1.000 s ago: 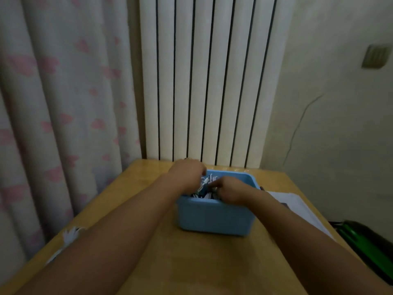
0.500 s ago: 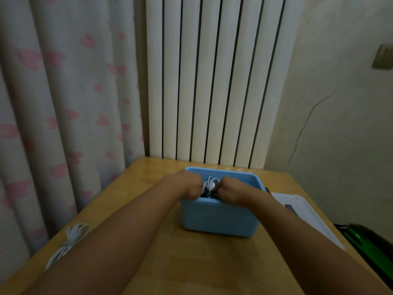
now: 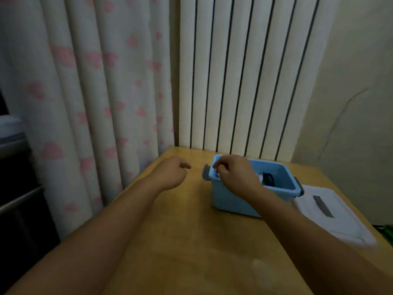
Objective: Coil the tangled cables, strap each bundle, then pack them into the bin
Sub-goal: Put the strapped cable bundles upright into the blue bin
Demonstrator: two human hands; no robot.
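The right hand [image 3: 236, 175] covers the near-left corner of the light blue plastic bin [image 3: 282, 177], its contents blurred, fingers curled, grip unclear. Left hand [image 3: 172, 173] hovers loosely curled, empty, over the wooden bench [image 3: 191, 241]; a white lid [image 3: 331, 218] lies beside the bin.

wooden table [image 3: 191, 241] | white lid [image 3: 331, 218] | heart-print curtain [image 3: 85, 92] | white radiator [image 3: 244, 71]

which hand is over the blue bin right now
The right hand: it hangs curled over the near-left rim of the blue bin. The left hand is off to the bin's left, above bare wooden table.
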